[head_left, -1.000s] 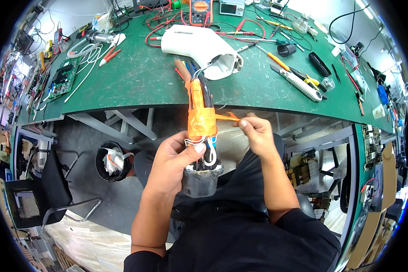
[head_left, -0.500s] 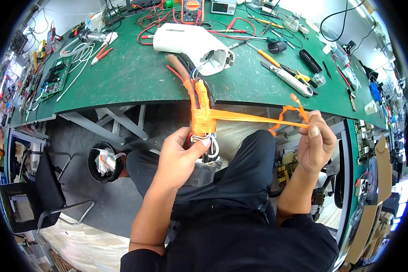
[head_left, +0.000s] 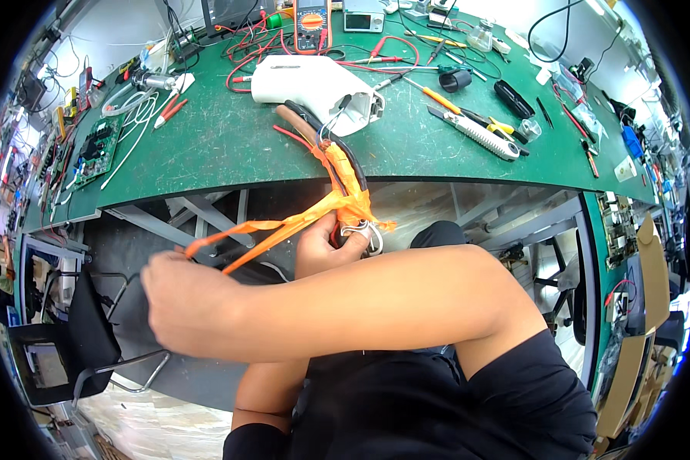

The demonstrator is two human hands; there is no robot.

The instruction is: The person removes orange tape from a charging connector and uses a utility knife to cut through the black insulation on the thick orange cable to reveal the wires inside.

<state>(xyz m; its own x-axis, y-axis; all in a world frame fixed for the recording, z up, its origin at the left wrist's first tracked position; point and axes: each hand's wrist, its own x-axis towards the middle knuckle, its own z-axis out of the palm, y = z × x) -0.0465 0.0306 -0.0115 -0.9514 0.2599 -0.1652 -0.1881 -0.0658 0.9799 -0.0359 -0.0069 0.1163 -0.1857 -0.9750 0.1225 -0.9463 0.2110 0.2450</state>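
A bundle of wires (head_left: 350, 203) was held in the left hand (head_left: 314, 249). It was gripped low down, with the thumb on one side and a finger on the other, so the bundle was set between them. Loops of white wire (head_left: 375, 239) were seen right beside the thumb tip. The part wrapped in orange was found just past the fingertips, on the side toward the green table (head_left: 207, 146). The low end of the bundle was hidden behind the right forearm (head_left: 360, 307), which was laid across in front of the left arm.

An orange strip (head_left: 314, 211) was stretched from the bundle over to the left. Its two strands were pinched in the right hand (head_left: 188, 303), which was curled up and a bit blurred. How each of its fingers was bent could not be told. The bundle itself was well apart from those right fingers, and only the strip was held by them. A short orange bit was left sticking out on the right side of the bundle.

The far end of the bundle, with a brown tube (head_left: 295, 123) and a red wire (head_left: 291, 136), was held out over the table, near a white shell (head_left: 307, 84).
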